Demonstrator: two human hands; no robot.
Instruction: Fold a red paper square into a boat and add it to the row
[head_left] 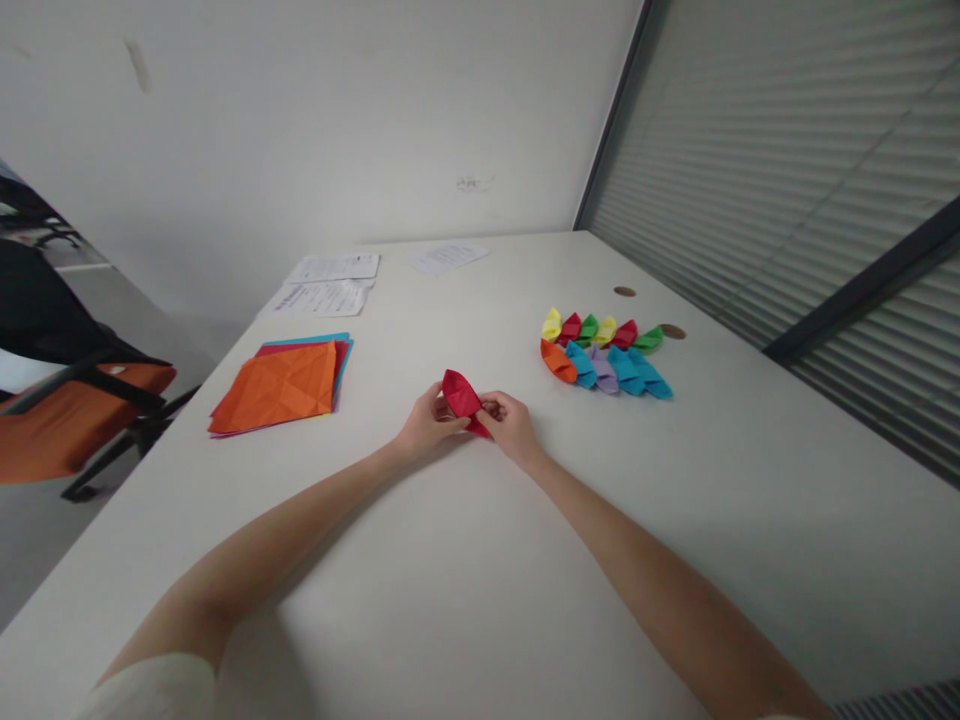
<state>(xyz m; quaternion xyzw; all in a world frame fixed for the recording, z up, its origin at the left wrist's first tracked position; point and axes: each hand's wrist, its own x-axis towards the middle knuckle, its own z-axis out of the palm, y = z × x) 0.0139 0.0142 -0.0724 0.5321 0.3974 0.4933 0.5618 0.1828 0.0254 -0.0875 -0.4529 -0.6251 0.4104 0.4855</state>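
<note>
Between my two hands, just above the middle of the white table, is a red folded napkin with a pointed top. My left hand grips its left side, thumb at the lower front. On the other side my right hand pinches its lower right part, where a red corner sticks out below the fingers. Fingertips behind the fold are hidden. Off to the right stand two rows of small folded napkins in yellow, red, green, orange, blue and purple.
A stack of flat square napkins, orange on top, lies at the left. Printed papers rest near the back left, another sheet at the back. An orange office chair stands beyond the left edge. Window blinds border the right side.
</note>
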